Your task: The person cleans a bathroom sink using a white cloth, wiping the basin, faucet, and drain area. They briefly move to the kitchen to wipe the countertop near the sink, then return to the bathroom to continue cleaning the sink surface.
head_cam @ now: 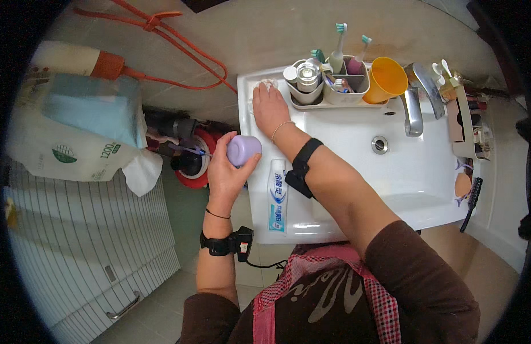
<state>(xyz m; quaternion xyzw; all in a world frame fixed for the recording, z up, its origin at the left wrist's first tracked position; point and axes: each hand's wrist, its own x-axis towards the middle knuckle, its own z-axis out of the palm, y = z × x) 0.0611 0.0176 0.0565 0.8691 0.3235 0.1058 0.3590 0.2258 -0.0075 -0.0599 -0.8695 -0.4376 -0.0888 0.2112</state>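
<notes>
My left hand [227,165] grips a lilac, round-bottomed jar or cup [244,150] just off the left rim of the white washbasin [347,142]. At the basin's back left corner, my right hand [270,107] presses a crumpled white tissue or cloth [269,82] against the ledge, fingers stretched over it. Most of that tissue is hidden beneath the palm. A toothpaste tube [277,195] lies lengthwise on the left ledge, beside my right wrist. Close by that hand stands a white toothbrush holder [345,96] with toothbrushes and small containers in it.
An orange cup [385,79] stands between the holder and the chrome faucet [414,112]. Right of the basin are a storage box [463,124] and a black comb [471,204]. Leftward, a tissue pack [84,129] rests on a striped cabinet [93,232]; a red cord [183,43] hangs behind.
</notes>
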